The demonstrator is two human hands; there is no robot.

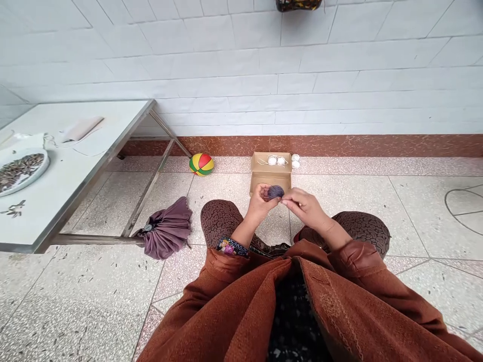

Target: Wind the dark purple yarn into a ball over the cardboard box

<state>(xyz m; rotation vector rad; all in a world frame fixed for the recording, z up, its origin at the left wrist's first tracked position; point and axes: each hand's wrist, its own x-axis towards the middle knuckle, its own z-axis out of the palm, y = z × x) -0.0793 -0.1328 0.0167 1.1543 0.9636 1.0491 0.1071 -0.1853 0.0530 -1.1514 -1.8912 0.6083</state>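
One round dark-purple yarn ball (275, 191), frame centre, sits cupped in the left hand (259, 205), apparently steadied for the right hand (305, 206), whose fingertips pinch narrowly at its right edge.

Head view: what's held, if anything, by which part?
A dark yarn ball, by its left side, in the left hand; what the right hand grips is unclear.

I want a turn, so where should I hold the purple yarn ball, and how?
Probably cup its round sides, coming from the left, as the left hand does. The purple yarn ball is small and rounded with no handle, so a gentle curved hold should suit it. Leave the right edge free: the right hand is there.
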